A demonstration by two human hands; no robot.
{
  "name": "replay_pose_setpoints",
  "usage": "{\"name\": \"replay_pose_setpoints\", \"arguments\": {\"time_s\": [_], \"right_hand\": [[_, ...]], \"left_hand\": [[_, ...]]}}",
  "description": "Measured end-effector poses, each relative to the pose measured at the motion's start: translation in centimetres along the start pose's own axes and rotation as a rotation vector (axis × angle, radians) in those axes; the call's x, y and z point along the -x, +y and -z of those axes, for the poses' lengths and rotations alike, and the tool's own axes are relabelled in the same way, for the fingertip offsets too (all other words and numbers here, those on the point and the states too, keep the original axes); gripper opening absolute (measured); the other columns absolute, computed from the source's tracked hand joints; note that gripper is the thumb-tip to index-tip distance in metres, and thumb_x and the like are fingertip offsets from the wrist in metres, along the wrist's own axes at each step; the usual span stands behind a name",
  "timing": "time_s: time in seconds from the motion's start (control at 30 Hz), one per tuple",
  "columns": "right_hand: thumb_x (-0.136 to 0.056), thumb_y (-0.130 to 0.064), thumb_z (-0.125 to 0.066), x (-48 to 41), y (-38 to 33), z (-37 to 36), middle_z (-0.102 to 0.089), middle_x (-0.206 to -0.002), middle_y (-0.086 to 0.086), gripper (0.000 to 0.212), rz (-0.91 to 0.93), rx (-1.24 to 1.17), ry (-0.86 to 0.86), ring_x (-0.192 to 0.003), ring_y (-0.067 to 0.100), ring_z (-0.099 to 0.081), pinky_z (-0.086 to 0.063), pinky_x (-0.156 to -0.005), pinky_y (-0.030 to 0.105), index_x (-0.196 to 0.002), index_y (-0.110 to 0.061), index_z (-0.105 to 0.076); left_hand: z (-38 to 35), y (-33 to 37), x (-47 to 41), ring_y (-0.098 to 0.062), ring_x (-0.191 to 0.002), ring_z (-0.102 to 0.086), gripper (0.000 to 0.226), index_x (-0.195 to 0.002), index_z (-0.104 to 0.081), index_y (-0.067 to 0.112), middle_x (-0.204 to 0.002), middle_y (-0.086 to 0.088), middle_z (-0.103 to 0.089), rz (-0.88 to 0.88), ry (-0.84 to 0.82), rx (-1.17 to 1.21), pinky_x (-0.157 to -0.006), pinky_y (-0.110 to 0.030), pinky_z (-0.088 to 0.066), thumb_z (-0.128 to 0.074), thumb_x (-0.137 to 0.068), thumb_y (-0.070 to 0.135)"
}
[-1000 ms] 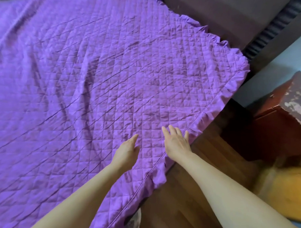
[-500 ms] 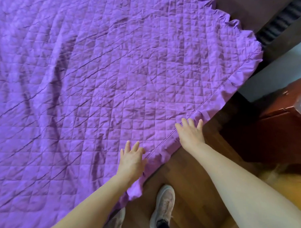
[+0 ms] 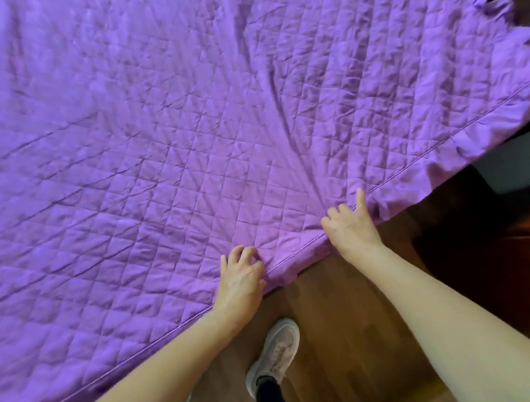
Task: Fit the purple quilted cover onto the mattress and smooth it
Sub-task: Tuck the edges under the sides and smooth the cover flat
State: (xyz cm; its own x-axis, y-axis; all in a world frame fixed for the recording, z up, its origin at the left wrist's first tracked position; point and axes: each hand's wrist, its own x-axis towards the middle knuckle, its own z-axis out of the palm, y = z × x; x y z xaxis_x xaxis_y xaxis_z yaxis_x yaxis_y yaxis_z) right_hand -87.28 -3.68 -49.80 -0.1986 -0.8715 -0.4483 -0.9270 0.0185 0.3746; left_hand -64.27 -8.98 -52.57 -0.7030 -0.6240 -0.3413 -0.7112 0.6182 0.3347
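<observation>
cover: the purple quilted cover (image 3: 195, 143) lies spread over the mattress, which I can't see under it. It fills the view ahead and to my left.
edge: the piped seam (image 3: 436, 148) runs diagonally, low-left to high-right. The ruffle (image 3: 478, 139) hangs past it over the wood floor (image 3: 337, 333).
left hand: (image 3: 241, 280) sits on the seam, fingers curled and pinching up a bit of fabric.
right hand: (image 3: 348, 225) is a little further up the seam, fingers dug into the cloth, index straight along the piping, thumb hidden.
key relation: both hands are at the near edge and the bulk of the cover lies away from me. Creases fan out from the right hand toward the far side.
next pull: my guess is toward me, square to the seam, with the right hand leading.
</observation>
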Motion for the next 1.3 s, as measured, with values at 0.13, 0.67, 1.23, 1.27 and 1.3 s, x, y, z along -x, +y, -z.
{"name": "replay_pose_setpoints", "arguments": {"time_s": [0.13,0.67,1.23,1.27,1.3], "right_hand": [[-0.044,0.005,-0.074,2.2,1.5,-1.9,-0.049,-0.058,0.007,0.025,-0.022,-0.034,0.039,-0.053,0.029,-0.054,-0.031,-0.091,0.076,-0.061,-0.008,-0.062],[-0.071,-0.003,-0.065,0.3,0.2,-0.8,-0.06,-0.089,0.009,0.021,-0.072,-0.103,-0.153,-0.086,0.031,-0.059,-0.023,-0.097,0.073,-0.092,-0.009,-0.066],[-0.102,-0.035,-0.026,0.8,4.2,-0.2,-0.013,-0.156,0.006,0.049,-0.095,-0.45,-0.088,-0.14,0.03,-0.017,0.001,-0.107,0.066,-0.149,-0.026,-0.015],[-0.102,-0.034,-0.025,1.0,5.0,0.1,-0.013,-0.156,0.006,0.049,-0.113,-0.472,-0.072,-0.141,0.03,-0.015,0.001,-0.108,0.066,-0.149,-0.026,-0.014],[-0.102,-0.033,-0.026,1.0,5.7,0.4,-0.014,-0.155,0.007,0.049,-0.12,-0.487,-0.058,-0.141,0.029,-0.015,0.0,-0.108,0.065,-0.149,-0.025,-0.015]], "left_hand": [[-1.0,2.9,0.6,-0.026,-0.123,-0.042,0.018,-0.093,-0.065,0.02,-0.12,0.002,-0.05,0.006,-0.092,-0.069,-0.103,-0.055,-0.029,-0.063,-0.076,0.021],[0.1,-0.1,-0.5,-0.039,-0.141,0.014,0.059,-0.145,0.007,0.044,-0.157,0.001,0.015,0.247,-0.275,-0.116,-0.104,-0.07,-0.01,-0.028,-0.097,0.046],[3.8,4.5,-7.3,-0.032,-0.142,-0.013,0.051,-0.143,-0.028,0.026,-0.156,-0.004,-0.015,0.109,-0.273,-0.004,-0.112,-0.049,-0.023,-0.016,-0.095,0.037],[4.7,5.3,-8.2,-0.031,-0.142,-0.015,0.05,-0.145,-0.027,0.024,-0.155,-0.007,-0.019,0.076,-0.236,0.007,-0.113,-0.045,-0.022,-0.02,-0.096,0.034],[5.5,6.0,-9.1,-0.03,-0.141,-0.019,0.049,-0.146,-0.024,0.024,-0.154,-0.009,-0.023,0.064,-0.194,0.039,-0.114,-0.042,-0.022,-0.028,-0.098,0.029]]}}
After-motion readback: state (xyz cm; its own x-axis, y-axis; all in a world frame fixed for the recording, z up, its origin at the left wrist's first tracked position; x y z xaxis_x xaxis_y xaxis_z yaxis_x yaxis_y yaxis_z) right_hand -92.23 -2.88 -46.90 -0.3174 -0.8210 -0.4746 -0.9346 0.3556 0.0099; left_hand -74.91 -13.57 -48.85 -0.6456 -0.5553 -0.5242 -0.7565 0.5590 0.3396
